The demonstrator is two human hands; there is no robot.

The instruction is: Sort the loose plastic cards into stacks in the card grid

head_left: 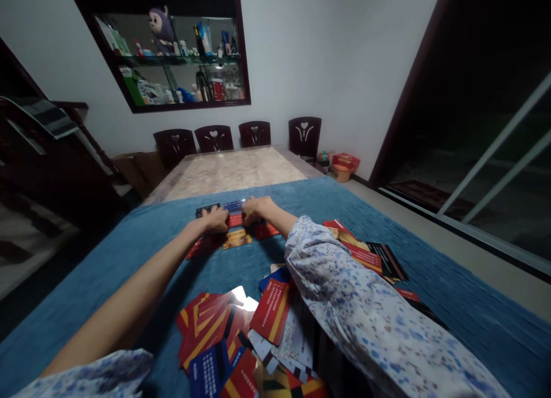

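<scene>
Both my arms reach forward over a blue cloth to small cards laid close together in rows. A red card [235, 221] lies between my hands. My left hand [216, 220] is closed with its fingertips at the card's left edge; my right hand [253, 210] is closed at its right edge. Just beyond lie a blue card [234, 206] and a black card [207, 209]. On the near side is a gold card [237, 238], flanked by a dark red card [202, 246] and another red card [266, 231]. My fingers partly hide the red card's ends.
A loose heap of red cards [215, 320], with blue and silver ones, lies close to me. More cards [365, 257] are spread at the right, partly behind my sleeve. The blue cloth [142, 237] covers the table's near part. Dark chairs [214, 139] stand beyond.
</scene>
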